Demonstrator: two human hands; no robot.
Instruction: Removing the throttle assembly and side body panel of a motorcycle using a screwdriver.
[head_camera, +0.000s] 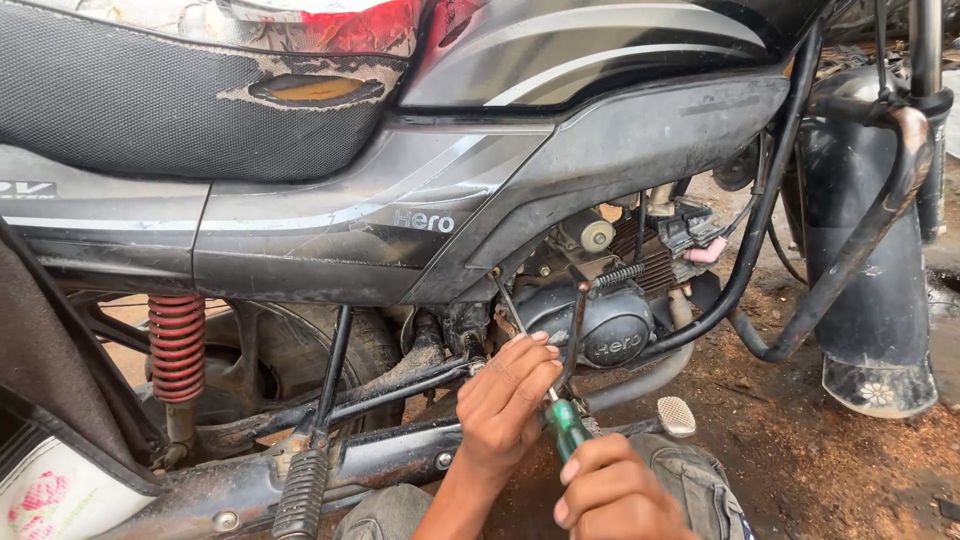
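Dirt ground under motorcycle (400, 220); both hands (510, 400) gripping green-handled screwdriver (566, 428), cramped beside engine (600, 330).

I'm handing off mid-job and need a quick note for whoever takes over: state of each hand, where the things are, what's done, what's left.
Left hand: fingers steadying the shaft of the screwdriver near the handle.
Right hand: wrapped around the green handle, low in the view.
The long shaft runs up and left, with its tip at the motorcycle's frame just below the grey side panel, beside the engine cover.
Done: tool placed at the spot.
Left: cannot tell whether the fastener has been turned; the panel is still mounted.
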